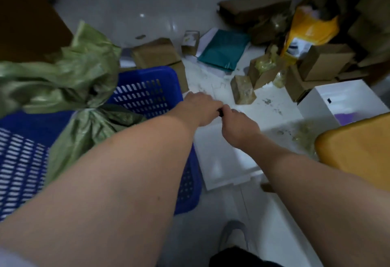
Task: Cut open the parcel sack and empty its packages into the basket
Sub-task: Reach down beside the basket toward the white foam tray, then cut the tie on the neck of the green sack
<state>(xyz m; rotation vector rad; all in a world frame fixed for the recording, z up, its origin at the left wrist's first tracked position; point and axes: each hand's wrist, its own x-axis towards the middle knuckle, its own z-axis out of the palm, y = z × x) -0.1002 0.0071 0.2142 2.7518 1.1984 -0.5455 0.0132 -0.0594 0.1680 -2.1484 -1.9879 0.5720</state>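
Prepping: small dark tool [221, 113], likely the cutter, is pinched between left hand [199, 107] and right hand [238, 126].
Sack: green parcel sack [69, 89], neck tied, lies left of both hands, over blue basket [152, 89].
Advice: blade should be exposed away from fingers; cut is best made just below the tie.

The sack [69, 81] is sitting in the basket [147, 89] at the left, its top leaning over the basket's far left rim. The hands, left hand [200, 108] and right hand [238, 127], are meeting just right of the basket, over a flat board [221, 161] on the floor. Boxes [325, 64] are lying beyond, toward the far right corner.
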